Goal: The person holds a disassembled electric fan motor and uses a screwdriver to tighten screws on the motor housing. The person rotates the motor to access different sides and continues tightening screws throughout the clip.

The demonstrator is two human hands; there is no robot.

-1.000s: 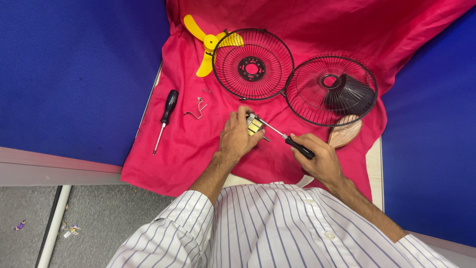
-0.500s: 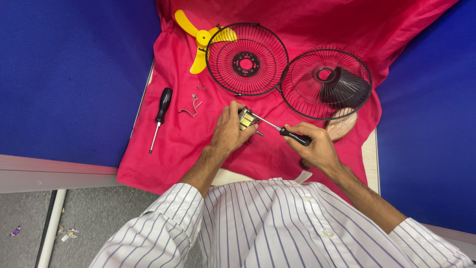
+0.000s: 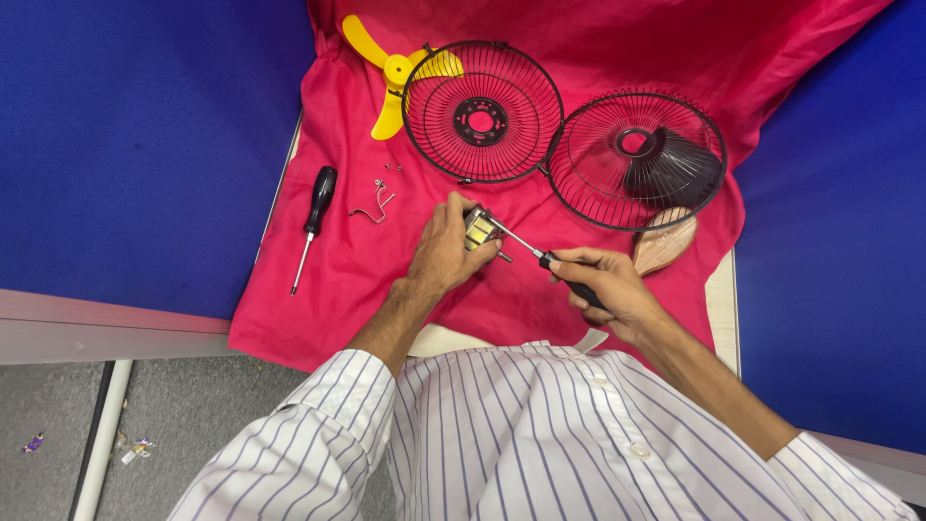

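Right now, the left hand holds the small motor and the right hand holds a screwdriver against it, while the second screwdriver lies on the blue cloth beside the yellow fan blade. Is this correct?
Not quite. The head view shows the second screwdriver lying on the red cloth, below and left of the yellow fan blade. The rest holds: the left hand holds the small motor, and the right hand holds a screwdriver against it.

A table (image 3: pixel 721 299) stood between blue walls, and only a pale strip of its top showed at the right edge. A big pink-red cloth (image 3: pixel 598 39) was spread over it and hung over the near side. On the cloth lay a yellow fan blade (image 3: pixel 394 69), two round black wire guards (image 3: pixel 482 111) (image 3: pixel 637 159) side by side, touching, a black screwdriver (image 3: pixel 313 217) near the left edge, and a small bent metal clip (image 3: pixel 376 201) just beside it. A wooden piece (image 3: pixel 664 241) lay below the right guard.
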